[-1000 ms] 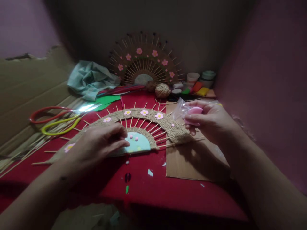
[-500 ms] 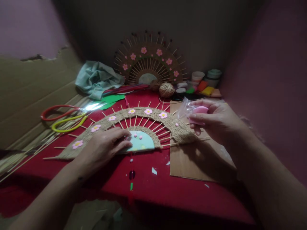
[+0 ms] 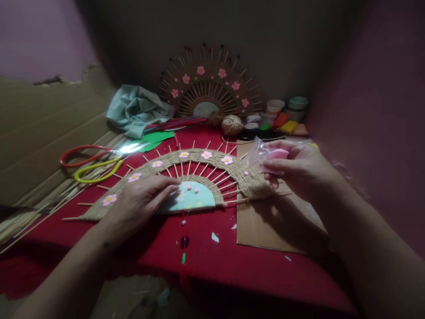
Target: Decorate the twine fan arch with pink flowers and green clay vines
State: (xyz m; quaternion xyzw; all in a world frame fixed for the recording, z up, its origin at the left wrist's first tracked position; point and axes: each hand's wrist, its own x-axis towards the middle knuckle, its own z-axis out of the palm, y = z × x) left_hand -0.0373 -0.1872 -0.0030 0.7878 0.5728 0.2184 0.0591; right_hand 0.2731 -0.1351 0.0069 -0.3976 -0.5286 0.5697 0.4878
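A half-round woven fan (image 3: pixel 255 186) of twine and thin sticks lies on the red cloth, with pink clay flowers along its band. One small pink ball (image 3: pixel 246 173) sits on the band's right side. My left hand (image 3: pixel 141 199) rests over the fan's left part, thumb and fingers stretched a little apart at the light-blue centre (image 3: pixel 207 199). Near its fingertips are two pink clay balls (image 3: pixel 193 189). My right hand (image 3: pixel 295 164) pinches a lump of pink clay (image 3: pixel 277 160) in a clear plastic bag (image 3: pixel 255 153), above the fan's right end.
Scissors (image 3: pixel 78 161) with red and yellow handles lie left, beside loose straw. A finished-looking fan (image 3: pixel 206 84) stands behind, near a crumpled cloth (image 3: pixel 136 108), a twine ball (image 3: pixel 232 125), clay packs (image 3: pixel 288 127) and cups (image 3: pixel 275 106). Cardboard (image 3: pixel 259 230) lies under the fan's right end.
My left hand has drawn back slightly to the left across the light-blue centre, its fingertips now farther from the pink balls. My right hand keeps the pink clay almost in place.
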